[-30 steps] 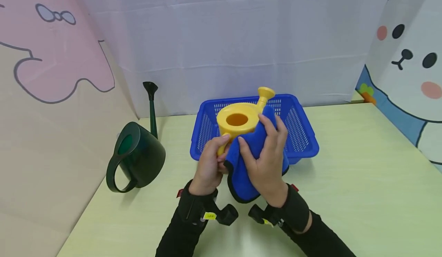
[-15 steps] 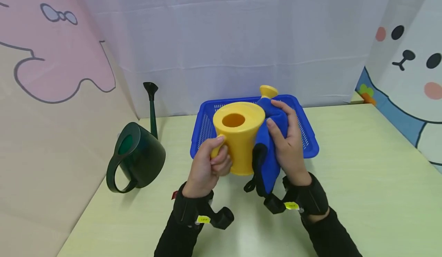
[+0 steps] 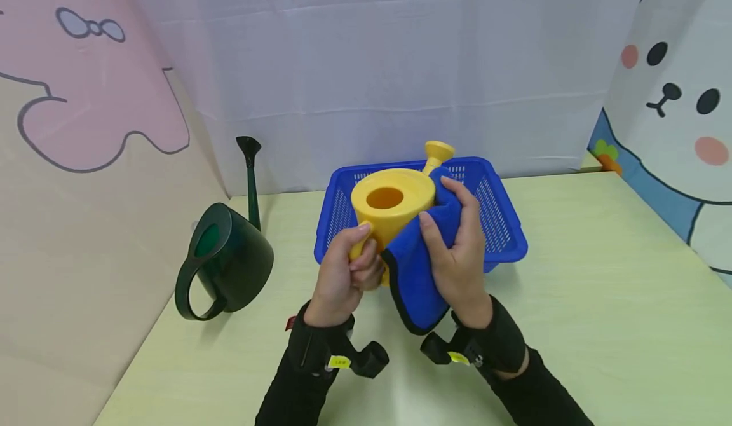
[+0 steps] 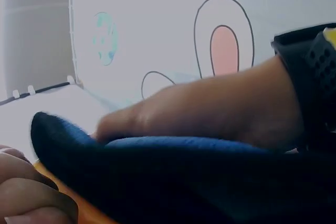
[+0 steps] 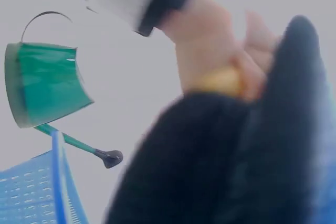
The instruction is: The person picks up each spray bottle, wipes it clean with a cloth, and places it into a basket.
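A yellow watering can (image 3: 394,187) is held up in front of the basket, its round opening facing up and its spout pointing to the back right. My left hand (image 3: 345,273) grips its handle, fingers curled round it. With my right hand (image 3: 460,254) I hold a blue cloth (image 3: 420,280) with black edging against the can's right side and the base of the spout. The cloth hides much of the can's body. In the left wrist view the cloth (image 4: 184,142) fills the lower part, blurred, with the right hand (image 4: 210,108) behind it.
A dark green watering can (image 3: 243,267) stands on the table to the left, spout toward the back. Behind my hands sits a blue plastic basket (image 3: 509,235). A white curtain (image 3: 400,76) closes off the back, with printed panels on both sides.
My right hand slid the cloth out along the spout toward its head, then came back left and down onto the can's body. The left hand shifted slightly left with the can.
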The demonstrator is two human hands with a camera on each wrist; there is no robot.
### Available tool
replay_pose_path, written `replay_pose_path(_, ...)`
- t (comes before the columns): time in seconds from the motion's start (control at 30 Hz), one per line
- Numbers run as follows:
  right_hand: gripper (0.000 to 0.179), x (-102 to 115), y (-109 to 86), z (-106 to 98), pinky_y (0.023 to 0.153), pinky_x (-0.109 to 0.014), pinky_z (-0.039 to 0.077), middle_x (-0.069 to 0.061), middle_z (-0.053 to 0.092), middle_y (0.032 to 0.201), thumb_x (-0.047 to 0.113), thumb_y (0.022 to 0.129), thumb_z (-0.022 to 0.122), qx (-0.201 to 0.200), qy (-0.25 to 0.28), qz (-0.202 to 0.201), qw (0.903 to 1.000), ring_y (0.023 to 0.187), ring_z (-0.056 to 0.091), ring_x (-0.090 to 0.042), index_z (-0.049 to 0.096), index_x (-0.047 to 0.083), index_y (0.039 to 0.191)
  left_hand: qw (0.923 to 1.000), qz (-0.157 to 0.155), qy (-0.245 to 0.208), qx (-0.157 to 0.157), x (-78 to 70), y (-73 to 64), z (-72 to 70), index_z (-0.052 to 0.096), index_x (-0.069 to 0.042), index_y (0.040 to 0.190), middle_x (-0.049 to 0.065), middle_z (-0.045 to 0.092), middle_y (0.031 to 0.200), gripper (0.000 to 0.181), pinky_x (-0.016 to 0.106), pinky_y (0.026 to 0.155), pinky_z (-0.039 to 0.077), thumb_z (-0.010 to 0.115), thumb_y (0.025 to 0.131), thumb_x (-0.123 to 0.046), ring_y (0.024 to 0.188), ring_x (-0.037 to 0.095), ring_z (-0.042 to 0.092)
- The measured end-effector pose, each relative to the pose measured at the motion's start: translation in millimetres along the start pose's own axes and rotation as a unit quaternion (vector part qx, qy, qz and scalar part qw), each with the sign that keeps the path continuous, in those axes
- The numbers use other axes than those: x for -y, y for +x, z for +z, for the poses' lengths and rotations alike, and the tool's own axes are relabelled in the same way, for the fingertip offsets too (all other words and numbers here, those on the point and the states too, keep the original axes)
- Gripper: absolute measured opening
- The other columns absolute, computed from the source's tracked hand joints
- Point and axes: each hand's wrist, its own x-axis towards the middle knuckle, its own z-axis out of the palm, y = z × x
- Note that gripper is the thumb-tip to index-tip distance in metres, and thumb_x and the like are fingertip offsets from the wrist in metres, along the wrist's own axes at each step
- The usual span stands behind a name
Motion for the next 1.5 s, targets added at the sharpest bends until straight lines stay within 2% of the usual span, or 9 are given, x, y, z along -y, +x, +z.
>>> replay_pose_path(0.2, 0.064, 5, -17.0, 19, 0.097, -0.056, 0.034, -0.029, 0.026, 0.132, 0.049, 0.091, 0.044, -0.051, -0.11, -0.104, 0.9871, 0.125, 0.029, -0.04, 0.034, 0.0, 0.13, 0.9949, -0.036, 0.05, -0.08, 0.7, 0.6, 6.4, 0.035, -0.019, 0.055, -0.012, 0.03, 0.047, 0.037, 0.016, 0.038, 0.021, 0.035, 0.091, -0.024, 0.037, 0.002, 0.028)
replay_pose_path(0.33, 0.061, 4, -20.9, 22, 0.092, -0.053, 0.04, -0.03, 0.023, 0.132, 0.049, 0.091, 0.043, -0.067, -0.156, -0.139, 0.9756, 0.121, 0.031, -0.041, 0.037, 0.001, 0.128, 0.9924, -0.035, 0.067, -0.097, 2.7, 1.7, 7.4, 0.035, -0.017, 0.057, -0.01, 0.031, 0.047, 0.034, 0.019, 0.039, 0.02, 0.036, 0.091, -0.023, 0.038, 0.005, 0.028)
replay_pose_path(0.43, 0.06, 3, -18.5, 20, 0.091, -0.051, 0.04, -0.029, 0.024, 0.131, 0.048, 0.091, 0.043, -0.06, -0.153, -0.142, 0.9761, 0.121, 0.032, -0.04, 0.037, 0.002, 0.128, 0.9932, -0.033, 0.065, -0.091, 2.8, 1.7, 6.8, 0.034, -0.017, 0.057, -0.01, 0.031, 0.048, 0.035, 0.018, 0.038, 0.02, 0.035, 0.091, -0.024, 0.038, 0.005, 0.028)
replay_pose_path(0.6, 0.062, 1, -10.9, 13, 0.093, -0.051, 0.036, -0.028, 0.029, 0.13, 0.049, 0.091, 0.043, -0.035, -0.094, -0.117, 0.988, 0.122, 0.031, -0.037, 0.037, 0.0, 0.129, 0.9966, -0.03, 0.045, -0.062, 0.3, 0.8, 4.7, 0.033, -0.02, 0.053, -0.011, 0.029, 0.047, 0.04, 0.017, 0.037, 0.021, 0.032, 0.092, -0.025, 0.037, 0.004, 0.027)
replay_pose_path(0.8, 0.055, -1, -0.3, 1, 0.098, -0.023, 0.038, -0.021, 0.04, 0.129, 0.036, 0.093, 0.048, 0.008, 0.022, -0.055, 0.9982, 0.115, 0.044, -0.016, 0.036, -0.001, 0.131, 0.9999, 0.002, 0.011, 0.004, -2.4, -1.4, 1.0, 0.032, -0.022, 0.051, -0.008, 0.026, 0.044, 0.043, 0.026, 0.036, 0.012, 0.025, 0.094, -0.021, 0.035, 0.012, 0.02)
replay_pose_path(0.97, 0.046, -7, 6.7, -8, 0.09, -0.017, 0.045, -0.014, 0.04, 0.13, 0.019, 0.093, 0.047, 0.043, 0.123, 0.027, 0.9911, 0.107, 0.051, -0.011, 0.032, 0.006, 0.135, 0.9994, 0.02, 0.0, 0.028, -5.4, -4.0, -1.2, 0.031, -0.021, 0.052, -0.004, 0.023, 0.045, 0.043, 0.029, 0.036, 0.01, 0.023, 0.094, -0.019, 0.036, 0.016, 0.017)
replay_pose_path(1.1, 0.043, -11, 12.8, -14, 0.09, -0.017, 0.045, -0.01, 0.038, 0.13, 0.015, 0.093, 0.045, 0.051, 0.145, 0.063, 0.9861, 0.108, 0.05, -0.014, 0.034, 0.01, 0.135, 0.9991, 0.026, -0.009, 0.033, -7.2, -5.8, -2.0, 0.031, -0.02, 0.052, -0.004, 0.023, 0.045, 0.043, 0.029, 0.037, 0.009, 0.023, 0.095, -0.02, 0.036, 0.016, 0.016)
replay_pose_path(1.27, 0.043, -10, 10.8, -11, 0.09, -0.016, 0.044, -0.012, 0.042, 0.13, 0.015, 0.093, 0.046, 0.04, 0.1, 0.058, 0.9925, 0.107, 0.051, -0.012, 0.035, 0.009, 0.134, 0.9989, 0.026, -0.022, 0.031, -6.3, -5.1, -4.2, 0.032, -0.021, 0.053, -0.004, 0.024, 0.046, 0.044, 0.029, 0.038, 0.01, 0.022, 0.096, -0.021, 0.037, 0.016, 0.017)
replay_pose_path(1.5, 0.052, -2, -9.4, 15, 0.098, -0.034, 0.04, -0.022, 0.042, 0.128, 0.037, 0.094, 0.046, -0.008, -0.035, -0.076, 0.9965, 0.115, 0.044, -0.028, 0.038, -0.001, 0.129, 0.999, 0.016, -0.035, -0.022, -6.5, -2.7, -5.4, 0.035, -0.022, 0.052, -0.008, 0.025, 0.046, 0.046, 0.027, 0.038, 0.008, 0.023, 0.096, -0.023, 0.038, 0.012, 0.018)
